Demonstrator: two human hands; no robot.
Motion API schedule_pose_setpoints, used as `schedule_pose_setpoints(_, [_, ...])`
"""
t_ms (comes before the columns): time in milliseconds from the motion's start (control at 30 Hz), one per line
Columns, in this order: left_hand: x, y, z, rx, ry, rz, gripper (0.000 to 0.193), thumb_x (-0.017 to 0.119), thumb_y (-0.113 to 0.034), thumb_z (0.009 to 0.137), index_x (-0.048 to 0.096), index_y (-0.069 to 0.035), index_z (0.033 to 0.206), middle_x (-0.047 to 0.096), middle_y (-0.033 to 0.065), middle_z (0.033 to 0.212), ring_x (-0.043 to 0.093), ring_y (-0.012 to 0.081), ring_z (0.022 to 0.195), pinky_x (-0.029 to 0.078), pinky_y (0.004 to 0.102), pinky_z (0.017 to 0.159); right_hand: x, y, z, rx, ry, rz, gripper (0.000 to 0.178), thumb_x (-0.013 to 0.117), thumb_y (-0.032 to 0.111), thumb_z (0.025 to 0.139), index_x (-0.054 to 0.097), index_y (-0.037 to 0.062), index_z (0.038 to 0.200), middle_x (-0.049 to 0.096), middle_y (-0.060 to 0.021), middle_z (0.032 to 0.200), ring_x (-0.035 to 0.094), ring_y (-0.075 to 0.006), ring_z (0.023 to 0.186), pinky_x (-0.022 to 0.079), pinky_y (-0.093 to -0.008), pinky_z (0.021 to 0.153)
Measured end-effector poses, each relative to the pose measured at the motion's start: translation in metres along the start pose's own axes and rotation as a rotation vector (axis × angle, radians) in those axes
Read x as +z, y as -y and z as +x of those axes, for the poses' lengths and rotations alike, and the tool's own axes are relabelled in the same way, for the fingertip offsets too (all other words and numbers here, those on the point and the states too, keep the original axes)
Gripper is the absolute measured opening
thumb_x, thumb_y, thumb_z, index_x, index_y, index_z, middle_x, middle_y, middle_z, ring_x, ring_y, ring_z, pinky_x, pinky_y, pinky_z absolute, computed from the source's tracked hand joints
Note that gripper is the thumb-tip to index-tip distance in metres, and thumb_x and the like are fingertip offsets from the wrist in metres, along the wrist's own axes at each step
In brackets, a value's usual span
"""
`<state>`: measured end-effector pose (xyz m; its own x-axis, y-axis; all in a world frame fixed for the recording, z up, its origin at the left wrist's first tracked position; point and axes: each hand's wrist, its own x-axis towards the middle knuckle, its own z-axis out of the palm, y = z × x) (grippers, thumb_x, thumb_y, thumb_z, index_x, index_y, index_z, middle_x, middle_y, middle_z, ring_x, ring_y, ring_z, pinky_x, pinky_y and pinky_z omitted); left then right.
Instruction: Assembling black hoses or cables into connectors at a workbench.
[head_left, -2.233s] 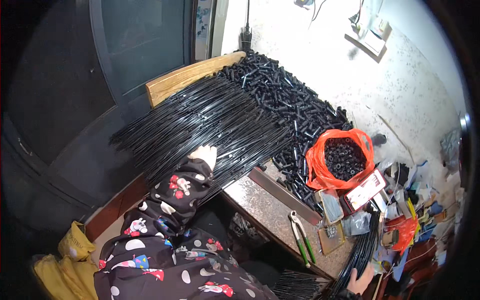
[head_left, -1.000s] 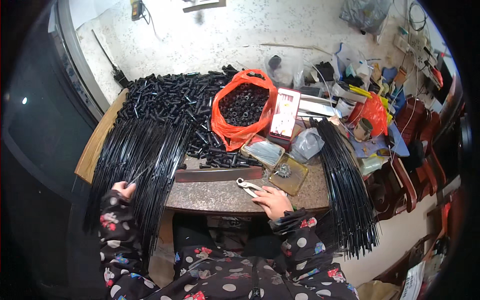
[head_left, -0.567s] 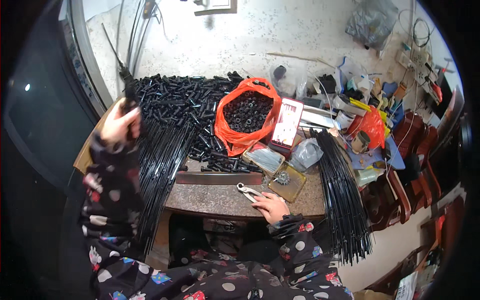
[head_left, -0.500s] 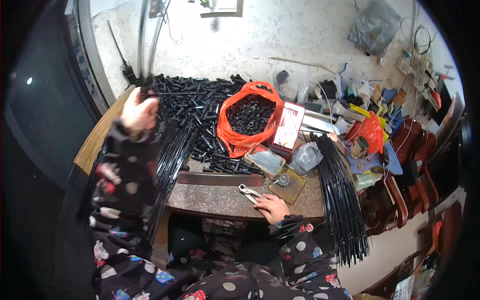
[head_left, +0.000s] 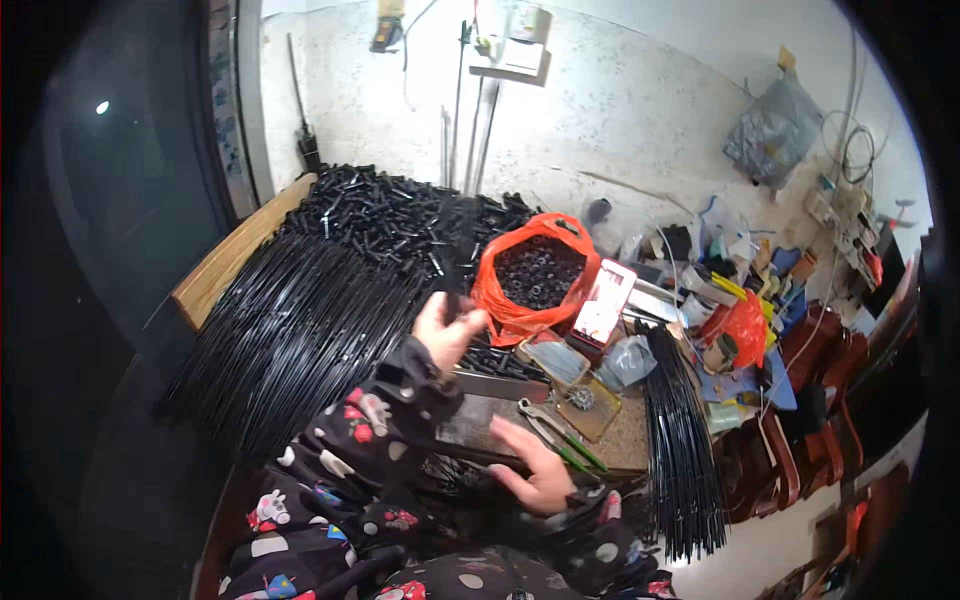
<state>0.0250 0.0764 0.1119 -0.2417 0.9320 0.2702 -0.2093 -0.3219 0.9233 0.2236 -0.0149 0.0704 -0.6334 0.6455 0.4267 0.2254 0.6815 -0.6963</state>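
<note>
My left hand [head_left: 448, 332] is raised over the middle of the table, its fingers wrapped round the dark lower ends of several long thin black rods [head_left: 485, 135]. These stand nearly upright in front of the wall; motion blurs them. Nearer to me, my right hand [head_left: 535, 468] hovers at the table's front edge with its fingers spread and nothing in them. Just beyond it lie green-handled pliers [head_left: 560, 436]. A metal strip [head_left: 500, 386] runs behind the pliers, partly hidden by my left hand.
Loose black tubular pieces [head_left: 370, 215] heap at the back. Black rods cover the left [head_left: 290, 330] and hang off the right edge [head_left: 685, 460]. A red bag [head_left: 490, 300] of black parts, a phone [head_left: 605, 302], a box of pins [head_left: 556, 358] and a yellowish tray [head_left: 603, 415] stand centre-right.
My left hand has come from the far left to the middle with the rods. The right hand has lifted off the pliers and opened. The view has shifted left.
</note>
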Motion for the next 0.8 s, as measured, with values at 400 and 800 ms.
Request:
schedule_pose_setpoints(400, [-0.015, 0.0, -0.043, -0.259, 0.243, -0.43, 0.023, 0.053, -0.016, 0.087, 0.054, -0.003, 0.106, 0.062, 0.0054, 0.082, 0.058, 0.012, 0.078, 0.047, 0.0271, 0.072, 0.087, -0.01, 0.007, 0.468, -0.334, 0.912, 0.025, 0.049, 0.008, 0.086, 0.045, 0.0049, 0.111, 0.045, 0.0044, 0.064, 0.037, -0.0036, 0.049, 0.029, -0.0182, 0.044])
schedule_pose_setpoints(800, [-0.207, 0.039, -0.037, -0.499, 0.022, 1.608, 0.029, 0.058, -0.028, 0.078, 0.057, -0.005, 0.094, 0.059, 0.0151, 0.093, 0.057, 0.0309, 0.09, 0.045, 0.0405, 0.078, 0.014, 0.017, 0.043, 0.371, -0.287, 0.988, 0.019, 0.039, 0.018, 0.093, 0.043, 0.0023, 0.103, 0.043, -0.0025, 0.057, 0.033, -0.0062, 0.038, 0.028, -0.0185, 0.035])
